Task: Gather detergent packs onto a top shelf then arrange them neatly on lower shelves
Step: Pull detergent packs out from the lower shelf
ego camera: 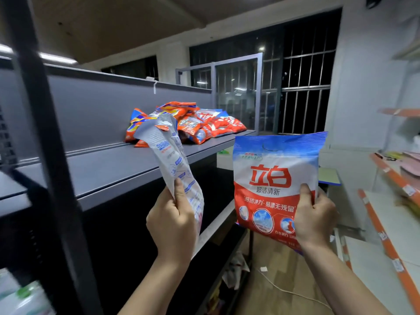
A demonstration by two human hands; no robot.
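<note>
Red, white and blue plastic marked the detergent pack [276, 178] gripped at its lower right corner by the right hand [314, 218], held upright with its printed front facing the camera; the left hand [172, 221] was closed around the lower end of a mostly white, crumpled detergent pack [172, 160], seen nearly edge-on and leaning left; both packs were raised in front of the grey metal top shelf [118, 169]; farther along that shelf lay a loose heap of orange and red detergent packs [191, 123] against the grey back panel [91, 110].
</note>
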